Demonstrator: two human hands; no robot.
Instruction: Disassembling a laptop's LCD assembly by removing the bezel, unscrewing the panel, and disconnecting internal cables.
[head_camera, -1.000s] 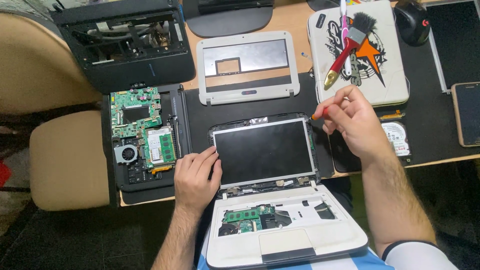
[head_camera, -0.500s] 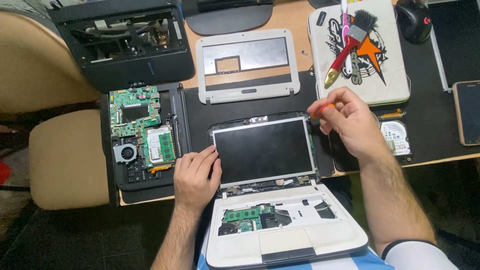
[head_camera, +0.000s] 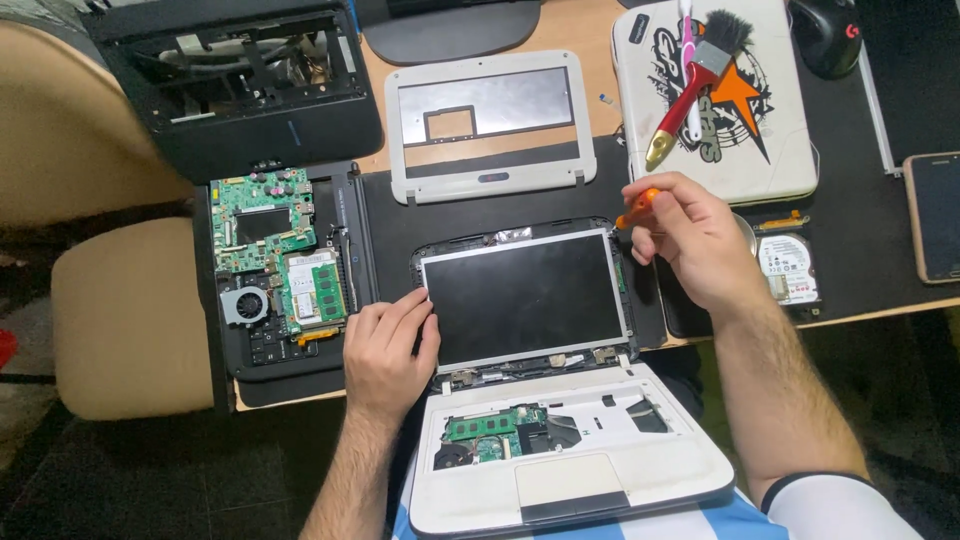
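A small white laptop (head_camera: 560, 470) lies opened flat in front of me, keyboard removed so its green board shows. Its bare black screen panel (head_camera: 522, 297) rests on the dark desk mat. My left hand (head_camera: 388, 345) presses fingertips on the panel's left edge. My right hand (head_camera: 690, 238) hovers at the panel's upper right corner, shut on an orange-handled screwdriver (head_camera: 634, 207) whose tip is hidden.
A white keyboard bezel (head_camera: 487, 125) lies behind the screen. At left sit an opened black laptop base with a green motherboard (head_camera: 275, 250) and another black chassis (head_camera: 250, 70). At right: a stickered white laptop (head_camera: 715, 95) with brushes, a hard drive (head_camera: 785, 268), a phone (head_camera: 935, 230).
My right hand with the screwdriver has lifted slightly up and away from the screen's upper right corner. The left hand has stayed on the panel's left edge.
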